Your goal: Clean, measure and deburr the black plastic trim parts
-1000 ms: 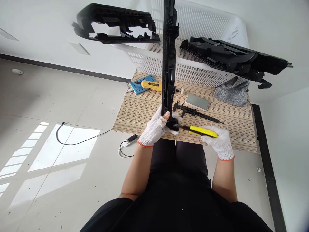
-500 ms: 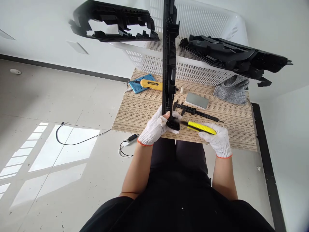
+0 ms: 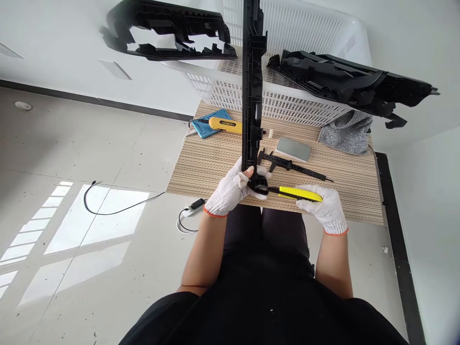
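In a white glove, my left hand [image 3: 232, 189] is closed around the lower end of a long black plastic trim part [image 3: 252, 91], which stands up lengthwise in front of me. The bare thumb tip presses on its face. My right hand [image 3: 326, 207], also gloved, grips a yellow and black utility knife [image 3: 300, 193] pointing left. The knife's front end reaches the bottom end of the trim part; whether the blade touches it I cannot tell. Just above the knife, a black caliper [image 3: 293, 166] lies on the wood-striped table [image 3: 201, 165].
Behind the table edge stands a white plastic basket [image 3: 230, 91], with black trim parts [image 3: 168, 28] [image 3: 352, 81] across its left and right sides. A yellow corded tool [image 3: 225, 124] rests on a blue pad [image 3: 206, 130]. A phone-like slab [image 3: 293, 149] and a grey cloth [image 3: 347, 132] lie further right.
The knife has levelled out and its front end has dropped slightly along the trim part's lower end. The part's bottom tip has turned a little. My left hand keeps its hold.
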A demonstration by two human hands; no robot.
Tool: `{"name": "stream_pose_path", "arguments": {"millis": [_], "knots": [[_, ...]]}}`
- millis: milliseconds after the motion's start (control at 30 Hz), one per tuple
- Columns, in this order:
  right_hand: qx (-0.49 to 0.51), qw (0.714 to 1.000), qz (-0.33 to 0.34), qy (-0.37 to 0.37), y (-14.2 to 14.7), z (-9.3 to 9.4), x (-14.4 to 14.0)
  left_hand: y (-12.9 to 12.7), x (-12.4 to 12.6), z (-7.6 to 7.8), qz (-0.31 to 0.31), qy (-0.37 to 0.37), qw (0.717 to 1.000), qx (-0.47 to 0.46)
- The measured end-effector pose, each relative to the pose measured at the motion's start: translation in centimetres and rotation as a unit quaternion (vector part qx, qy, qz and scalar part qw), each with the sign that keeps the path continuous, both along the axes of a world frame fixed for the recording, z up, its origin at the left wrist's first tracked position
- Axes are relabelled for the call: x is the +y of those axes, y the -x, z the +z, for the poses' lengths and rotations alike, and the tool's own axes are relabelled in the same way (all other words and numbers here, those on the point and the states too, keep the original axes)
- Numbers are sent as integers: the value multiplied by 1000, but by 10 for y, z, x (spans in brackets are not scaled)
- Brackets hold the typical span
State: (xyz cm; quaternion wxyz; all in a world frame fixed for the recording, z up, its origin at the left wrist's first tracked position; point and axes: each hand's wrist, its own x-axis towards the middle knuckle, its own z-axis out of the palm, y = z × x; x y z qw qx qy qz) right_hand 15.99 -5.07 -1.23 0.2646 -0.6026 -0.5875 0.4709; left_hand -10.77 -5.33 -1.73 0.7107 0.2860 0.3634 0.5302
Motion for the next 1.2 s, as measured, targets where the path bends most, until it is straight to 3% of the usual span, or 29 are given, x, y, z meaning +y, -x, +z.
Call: {"name": "stream_pose_path", "arguments": {"millis": [133,467,733,1033,1133,1200], "knots": [[4,999,-36,-16,6,4,0,0,-1,-1,1,-2,1000,7],[6,1000,-2,-15,2,-2,1,0,0,-1,-12,-15,1000,21],[17,999,-28,-27,2,-2,0,0,0,-4,-20,-16,999,22],[-31,998,47,-20,-27,-4,2,3,-1,1,-51,28,998,-5],[-17,1000,0,-13,-29,-4,0,3,-2,-1,-48,36,998,5],[-7,1000,18,11,-28,-3,-1,3,-2,-2,-50,35,998,17]]}}
